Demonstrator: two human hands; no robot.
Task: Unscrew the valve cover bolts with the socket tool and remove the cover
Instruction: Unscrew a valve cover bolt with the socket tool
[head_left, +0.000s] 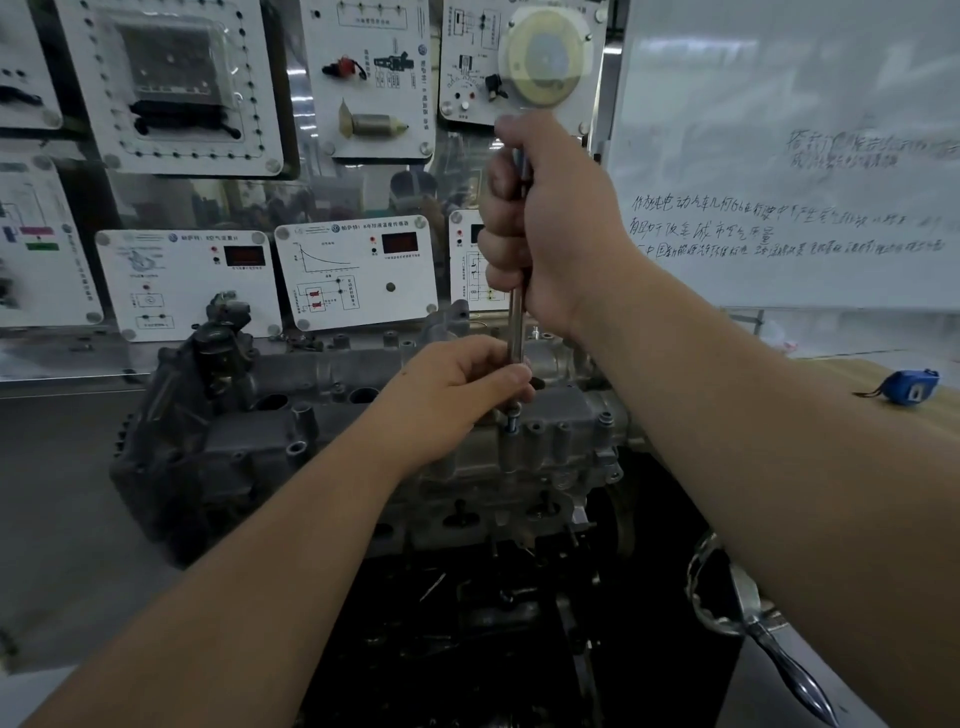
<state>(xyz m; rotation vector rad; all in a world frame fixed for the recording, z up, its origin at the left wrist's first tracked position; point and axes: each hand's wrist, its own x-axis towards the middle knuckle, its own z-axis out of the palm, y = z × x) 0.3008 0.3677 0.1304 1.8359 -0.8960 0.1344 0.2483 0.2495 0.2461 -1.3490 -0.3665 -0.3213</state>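
Grey cast metal fills the middle of the view: the valve cover (322, 415) sits on top of the engine block, stretching from the far left under the left forearm to the right, just below both hands. At its right part a bolt (512, 419) stands raised from its boss, directly under the left hand (457, 384), whose fingertips pinch the lower shaft of the socket tool (516, 332). That shaft runs nearly upright from the bolt into the right hand (545, 228), which is wrapped in a full fist around the upper handle, thumb on top, well above the cover. Behind the engine, white training panels (358, 270) with diagrams and red displays hang on a reflective wall; further right a whiteboard (789, 156) carries handwritten lines. A blue tape measure (909, 387) lies on a tan surface at the far right, and a chrome handle (769, 644) shows beneath the right forearm. Both bare forearms reach in from the bottom edge.
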